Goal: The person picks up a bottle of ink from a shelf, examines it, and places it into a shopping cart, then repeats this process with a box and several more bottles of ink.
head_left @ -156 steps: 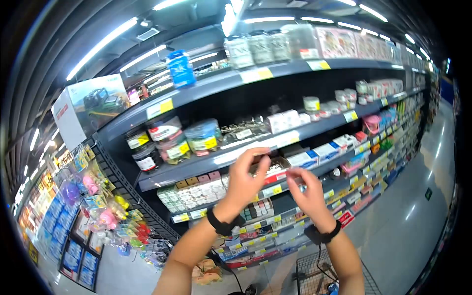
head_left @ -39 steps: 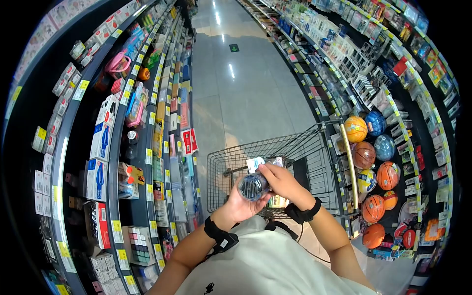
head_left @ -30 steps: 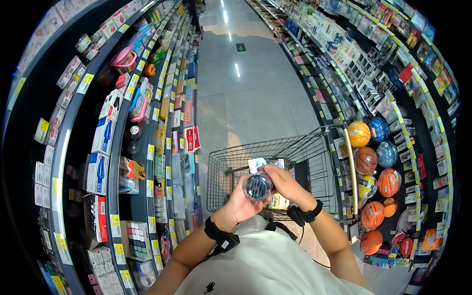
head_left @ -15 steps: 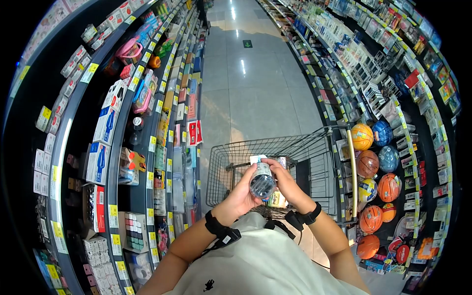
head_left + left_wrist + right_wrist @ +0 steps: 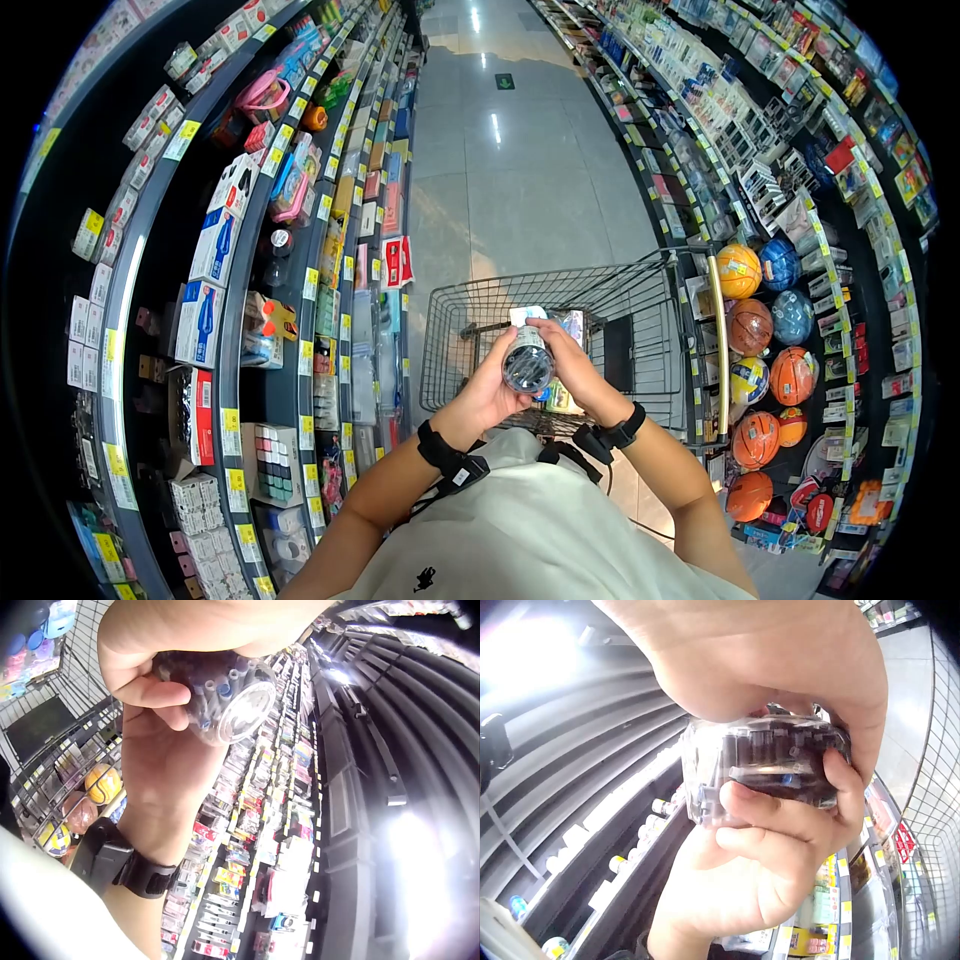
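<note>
Both hands hold a clear plastic jar [image 5: 528,366] in front of the body, over the near side of the shopping cart [image 5: 470,300]. Many small dark tubes, a few with blue, show through its wall in the right wrist view. My left hand [image 5: 486,388] curls round the jar's left side. On the other side, my right hand [image 5: 572,362] grips it, with the thumb near the top. The jar's round clear end [image 5: 249,711] faces outward in the left wrist view. A white label wraps part of the jar, its print too small to read.
Shelves with boxed goods [image 5: 200,322] run along the left. Wrapped balls [image 5: 752,440] are stacked at the right beside the cart's handle [image 5: 718,350]. Colourful packages [image 5: 565,398] lie in the cart. A grey tiled aisle [image 5: 520,190] stretches ahead.
Earlier the hands were raised before the left shelf with no jar visible; then the view turned to the aisle and cart. Within the last second the jar has been turned and tilted slightly.
</note>
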`<act>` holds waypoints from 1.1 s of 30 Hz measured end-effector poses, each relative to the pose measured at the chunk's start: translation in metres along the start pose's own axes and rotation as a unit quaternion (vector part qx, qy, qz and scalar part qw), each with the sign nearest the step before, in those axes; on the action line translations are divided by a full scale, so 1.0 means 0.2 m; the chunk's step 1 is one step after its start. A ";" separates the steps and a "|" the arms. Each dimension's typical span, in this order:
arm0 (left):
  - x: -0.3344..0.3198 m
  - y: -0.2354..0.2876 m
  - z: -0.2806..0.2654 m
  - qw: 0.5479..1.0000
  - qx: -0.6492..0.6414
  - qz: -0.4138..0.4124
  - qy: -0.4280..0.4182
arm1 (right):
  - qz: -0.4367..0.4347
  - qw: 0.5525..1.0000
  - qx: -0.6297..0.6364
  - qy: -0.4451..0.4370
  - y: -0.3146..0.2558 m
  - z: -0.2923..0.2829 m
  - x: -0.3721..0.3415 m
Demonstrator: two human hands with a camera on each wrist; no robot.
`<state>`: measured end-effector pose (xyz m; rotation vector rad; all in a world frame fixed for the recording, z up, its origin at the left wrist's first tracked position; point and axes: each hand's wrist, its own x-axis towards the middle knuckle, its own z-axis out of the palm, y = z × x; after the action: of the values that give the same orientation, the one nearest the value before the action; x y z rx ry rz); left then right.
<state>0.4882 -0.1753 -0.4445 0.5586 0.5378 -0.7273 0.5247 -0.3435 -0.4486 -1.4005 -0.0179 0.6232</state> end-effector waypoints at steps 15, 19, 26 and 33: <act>-0.10 0.25 0.13 0.904 0.248 0.348 -0.028 | -0.112 0.988 -0.099 -0.039 -0.28 -0.06 0.11; -0.01 0.30 0.04 0.852 0.349 0.385 -0.064 | -0.159 0.964 -0.204 -0.059 -0.33 -0.09 0.10; 0.44 0.21 -0.39 0.768 0.521 0.359 -0.098 | -0.181 0.935 -0.304 -0.040 0.21 -0.25 0.28; 0.86 -0.16 -0.92 0.660 0.682 0.314 0.028 | -0.063 0.911 -0.407 0.022 1.05 -0.33 0.48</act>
<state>0.5247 -0.1581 -0.6946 2.0742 -0.3086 -0.3045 0.5470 -0.3555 -0.6873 -2.1995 -0.3670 0.4878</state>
